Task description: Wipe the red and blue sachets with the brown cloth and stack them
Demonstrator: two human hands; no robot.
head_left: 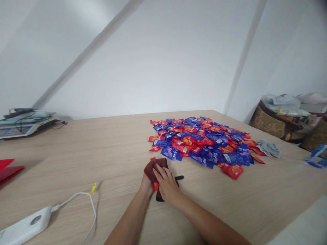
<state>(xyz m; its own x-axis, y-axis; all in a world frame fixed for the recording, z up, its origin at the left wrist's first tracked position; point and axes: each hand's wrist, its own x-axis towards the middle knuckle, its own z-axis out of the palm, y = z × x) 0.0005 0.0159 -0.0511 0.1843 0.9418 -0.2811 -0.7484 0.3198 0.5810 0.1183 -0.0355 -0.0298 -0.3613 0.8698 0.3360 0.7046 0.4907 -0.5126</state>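
Has both bare hands together on a maroon cloth piece (151, 171) with black edging, straight ahead over the pale wood table (109, 146), just short of the near left side of a heap of red and blue packets (199, 139). Has the left hand (147, 183) behind and partly beneath the cloth, with fingers hidden; cannot tell whether closed. Lays the right hand (167, 185) across the top, fingers nearly straight, slightly parted and aimed away toward the far left, thumb out of sight; cannot tell whether gripping or only pressing. Points the cloth away from the body, long axis mostly fore and aft with a slight lean, from a broad far end at left to a narrow black-edged near end just left of the right palm. Has a red strip (155, 186) at the cloth, also pointing away, one end past the far edge, the other between the hands; has a short black tab (180, 177) sticking out rightward beside the right hand. Has a white device (30, 224) with a white cable (95, 204) at near left, folded red card (11, 172) beyond, and a crumpled grey cloth (268, 148) beside the heap's right end
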